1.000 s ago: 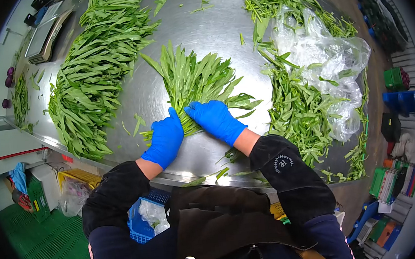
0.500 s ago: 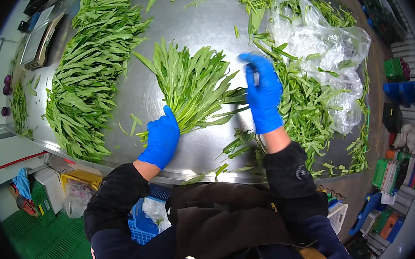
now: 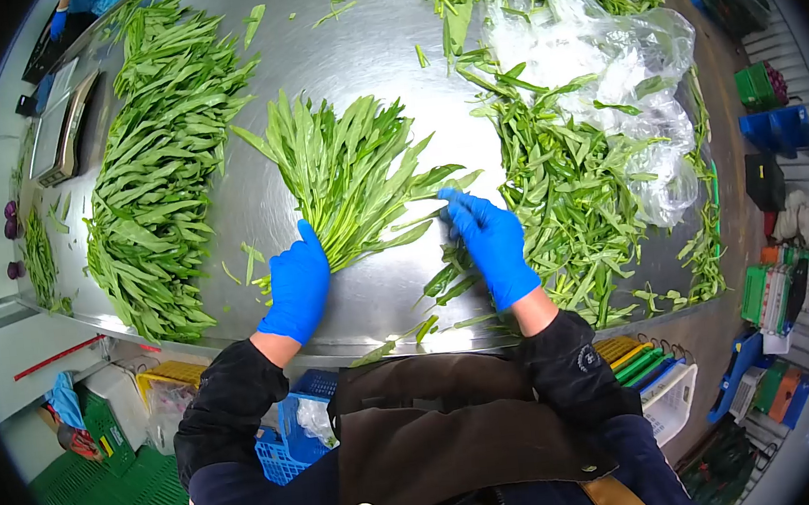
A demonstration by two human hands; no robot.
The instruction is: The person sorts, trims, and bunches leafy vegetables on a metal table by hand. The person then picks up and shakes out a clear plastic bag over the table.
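Observation:
My left hand (image 3: 295,282), in a blue glove, is closed around the stem ends of a bunch of water spinach (image 3: 344,176). The bunch rests on the steel table, its long leaves fanned away from me. At the right side of the bunch, my right hand (image 3: 489,244), also gloved in blue, has thumb and fingers brought together on a leaf at the bunch's edge. Some loose darker leaves (image 3: 451,282) lie just below those fingers. Farther right is a tangled heap of loose greens (image 3: 563,179).
A long row of arranged greens (image 3: 158,169) lies on the left of the steel table (image 3: 361,52). Clear plastic bags (image 3: 635,65) cover part of the right heap. A scale (image 3: 66,124) stands far left. Another person's blue-gloved hand (image 3: 59,23) shows at top left. Below is a blue crate (image 3: 283,454).
My right hand has moved left and down to the bunch's edge, its fingers closing there. The left hand keeps its hold. The view has shifted slightly, and another person's hand has appeared at top left.

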